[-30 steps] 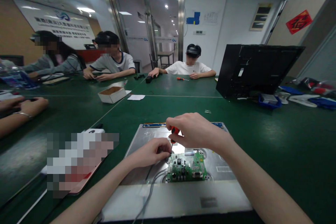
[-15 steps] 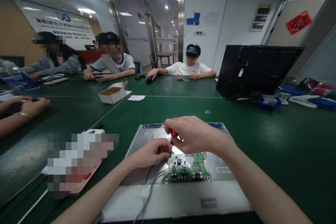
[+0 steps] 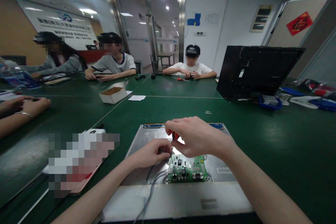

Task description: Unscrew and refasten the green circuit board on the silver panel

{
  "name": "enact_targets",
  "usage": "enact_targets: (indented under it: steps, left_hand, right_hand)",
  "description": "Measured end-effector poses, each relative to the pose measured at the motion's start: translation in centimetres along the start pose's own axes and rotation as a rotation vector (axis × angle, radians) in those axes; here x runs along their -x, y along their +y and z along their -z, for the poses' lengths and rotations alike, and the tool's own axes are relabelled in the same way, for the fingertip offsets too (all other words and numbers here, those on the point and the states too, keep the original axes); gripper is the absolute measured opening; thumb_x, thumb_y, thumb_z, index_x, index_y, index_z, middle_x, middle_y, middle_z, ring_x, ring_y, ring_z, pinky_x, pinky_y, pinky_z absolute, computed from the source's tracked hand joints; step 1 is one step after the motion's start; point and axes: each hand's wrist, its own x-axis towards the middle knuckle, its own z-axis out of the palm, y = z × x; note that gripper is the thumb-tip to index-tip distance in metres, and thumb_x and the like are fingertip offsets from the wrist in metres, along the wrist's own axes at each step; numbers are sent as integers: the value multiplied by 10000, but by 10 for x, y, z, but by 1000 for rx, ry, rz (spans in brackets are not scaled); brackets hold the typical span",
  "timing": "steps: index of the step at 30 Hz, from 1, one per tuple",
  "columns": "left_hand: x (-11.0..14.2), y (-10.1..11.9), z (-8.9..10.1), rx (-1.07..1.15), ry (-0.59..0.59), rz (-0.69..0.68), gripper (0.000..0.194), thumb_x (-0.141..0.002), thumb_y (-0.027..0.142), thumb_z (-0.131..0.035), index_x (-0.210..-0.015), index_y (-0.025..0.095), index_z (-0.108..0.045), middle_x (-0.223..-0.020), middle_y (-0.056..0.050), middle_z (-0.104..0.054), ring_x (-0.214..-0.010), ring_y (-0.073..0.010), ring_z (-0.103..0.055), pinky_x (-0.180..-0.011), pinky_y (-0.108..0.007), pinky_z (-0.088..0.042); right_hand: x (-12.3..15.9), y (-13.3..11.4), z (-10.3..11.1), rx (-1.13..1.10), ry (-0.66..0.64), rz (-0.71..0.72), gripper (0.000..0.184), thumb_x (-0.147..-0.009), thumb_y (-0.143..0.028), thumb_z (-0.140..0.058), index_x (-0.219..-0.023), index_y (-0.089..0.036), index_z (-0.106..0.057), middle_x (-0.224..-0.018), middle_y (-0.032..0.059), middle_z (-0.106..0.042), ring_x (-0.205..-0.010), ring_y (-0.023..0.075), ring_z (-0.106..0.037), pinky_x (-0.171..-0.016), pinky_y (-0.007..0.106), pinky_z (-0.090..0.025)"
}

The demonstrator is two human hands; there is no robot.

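A green circuit board (image 3: 187,169) lies on the metal back of a display panel (image 3: 220,199) in front of me. My right hand (image 3: 195,136) is closed around the red and black handle of a screwdriver (image 3: 175,135), whose shaft points down at the board's upper left corner. At that same corner, my left hand (image 3: 157,150) is closed, fingertips pinched beside the screwdriver's tip; what they grip, if anything, is too small to make out. Grey cables (image 3: 152,190) run from the board's left side toward the front edge.
Left of the panel lie phones (image 3: 86,178). Farther off are an open white box (image 3: 113,95), a paper (image 3: 137,97), a second screwdriver (image 3: 183,79) and a large black monitor casing (image 3: 258,71). Several people sit around the green table (image 3: 273,140); a co-worker's hands (image 3: 34,106) rest at left.
My right hand has turned slightly on the screwdriver handle, while my left hand stays in place. Across the table, a person has drawn an outstretched arm back and brought both hands together.
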Motion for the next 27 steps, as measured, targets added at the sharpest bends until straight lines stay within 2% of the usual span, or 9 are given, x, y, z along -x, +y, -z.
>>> enact_targets:
  steps: [6,15,22,27]
  left_hand:
    - [0,1,0,7,-8,-7,90,-779,238,-564,-821,162,-588,-718,12,-564,-660,-158,-507,-612,-256,-387]
    - [1,1,1,1,-2,6,101,-786,239,-562,-842,162,-596,-726,10,-576,-655,-153,-516,-611,-255,-390]
    - [0,-1,1,-10,-7,-13,105,-779,248,-571,-825,158,-601,-713,12,-560,-655,-156,-504,-606,-256,-383]
    - [1,1,0,-34,12,-2,108,-786,264,-573,-820,167,-605,-699,18,-553,-649,-153,-496,-613,-255,-385]
  right_hand:
    - [0,2,-1,3,-4,-7,173,-800,-185,-540,-969,-183,-508,-861,22,-654,-660,131,-509,-509,250,-271]
    - [-2,8,-3,56,8,-49,152,-882,-341,-555,-930,-200,-524,-765,2,-640,-608,123,-498,-499,259,-237]
    - [1,8,-4,2,34,17,182,-787,-193,-565,-959,-182,-508,-910,21,-629,-677,121,-507,-520,249,-286]
    - [-1,10,-6,-7,33,6,175,-818,-195,-545,-989,-185,-507,-906,17,-641,-678,122,-515,-522,245,-284]
